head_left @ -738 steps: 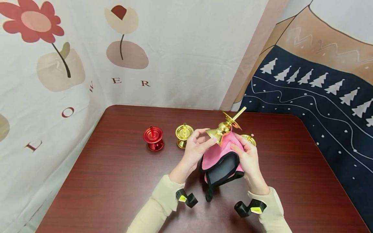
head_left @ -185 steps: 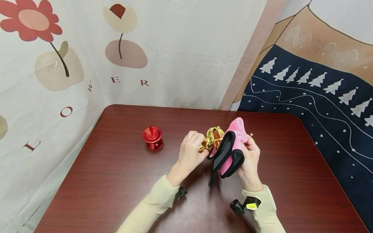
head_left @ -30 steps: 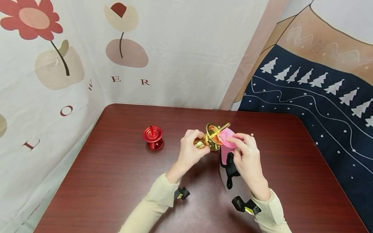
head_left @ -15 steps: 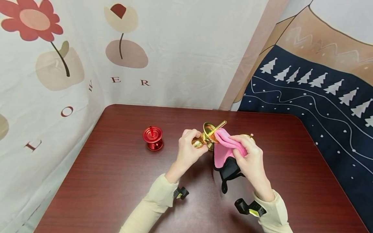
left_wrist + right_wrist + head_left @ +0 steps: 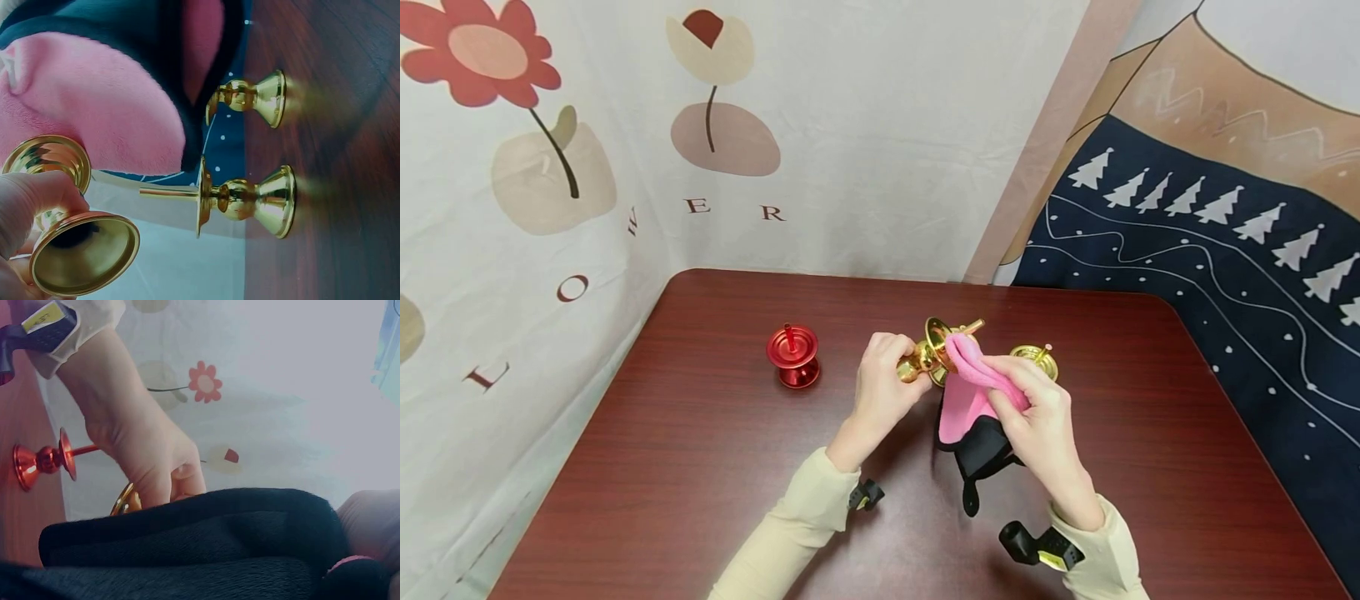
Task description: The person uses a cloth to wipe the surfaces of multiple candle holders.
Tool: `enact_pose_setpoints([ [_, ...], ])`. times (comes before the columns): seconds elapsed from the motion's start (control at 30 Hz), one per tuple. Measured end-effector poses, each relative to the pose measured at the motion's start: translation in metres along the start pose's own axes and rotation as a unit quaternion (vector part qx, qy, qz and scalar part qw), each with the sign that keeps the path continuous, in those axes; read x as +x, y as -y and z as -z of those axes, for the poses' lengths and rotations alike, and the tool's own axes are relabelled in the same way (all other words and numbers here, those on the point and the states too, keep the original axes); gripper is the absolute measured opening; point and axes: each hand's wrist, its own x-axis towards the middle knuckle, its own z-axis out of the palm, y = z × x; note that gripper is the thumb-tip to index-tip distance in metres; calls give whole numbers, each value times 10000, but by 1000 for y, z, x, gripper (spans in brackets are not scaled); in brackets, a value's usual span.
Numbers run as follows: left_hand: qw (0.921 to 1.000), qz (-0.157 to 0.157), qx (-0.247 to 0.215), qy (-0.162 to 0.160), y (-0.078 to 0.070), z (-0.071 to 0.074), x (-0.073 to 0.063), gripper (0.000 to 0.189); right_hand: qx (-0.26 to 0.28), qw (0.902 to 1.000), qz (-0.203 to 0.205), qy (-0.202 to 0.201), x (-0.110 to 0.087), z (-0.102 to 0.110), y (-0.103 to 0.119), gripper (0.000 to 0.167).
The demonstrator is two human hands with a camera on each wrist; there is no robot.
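My left hand (image 5: 883,383) grips a gold candlestick (image 5: 917,364) by its lower body, tilted so its spike points up and right. In the left wrist view its hollow base (image 5: 87,253) faces the camera. My right hand (image 5: 1047,417) pinches a folded pink plush cleaning mitt (image 5: 962,408) with black edging and a hanging loop. The pink fold touches the candlestick's drip dish; part of the dish is hidden behind it. In the right wrist view the black side of the mitt (image 5: 187,540) covers most of the candlestick.
Behind the held one stands a second gold candlestick (image 5: 240,200). A third gold candlestick (image 5: 1037,360) is just beyond my right hand. A red candlestick (image 5: 793,357) stands to the left on the brown table (image 5: 715,467). Printed cloths hang behind the table.
Over the last second the mitt has shifted left and down against the dish, uncovering the right-hand gold candlestick. Much earlier the mitt was at the held candlestick's base; my left hand now grips its body.
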Motion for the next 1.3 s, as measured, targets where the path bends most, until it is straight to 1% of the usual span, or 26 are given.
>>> enact_pose_setpoints([
  [0.13,9997,-128,189,46,1,-2,-1,29,-18,10000,-6,-72,0,-5,0,34],
  [0.23,9997,-196,153,17,0,-2,-1,28,-54,9999,122,-31,-1,-8,-3,38],
  [0.47,9986,-107,-486,-171,-1,-3,-2,30,-156,9994,289,138,-1,-5,-9,46],
  [0.63,9957,108,-911,-137,-1,-2,-3,29,-240,9994,240,120,0,-3,-16,45],
  [0.77,9914,335,-1261,-5,-3,-1,-3,29,-337,9994,89,49,1,-1,-21,42],
  [0.9,9882,412,-1464,190,-6,1,-2,28,-368,9992,-133,-29,4,2,-26,38],
  [1.0,9839,427,-1673,453,-8,2,-1,27,-211,9990,-365,-130,8,4,-28,34],
  [1.1,9763,501,-1947,804,-11,3,-1,28,-42,9985,-504,-204,12,4,-30,28],
  [1.2,9695,617,-2136,1029,-13,4,-2,29,29,9986,-511,-124,14,4,-31,28],
  [1.3,9660,755,-2225,1074,-13,3,-2,29,19,9987,-508,16,14,4,-31,31],
])
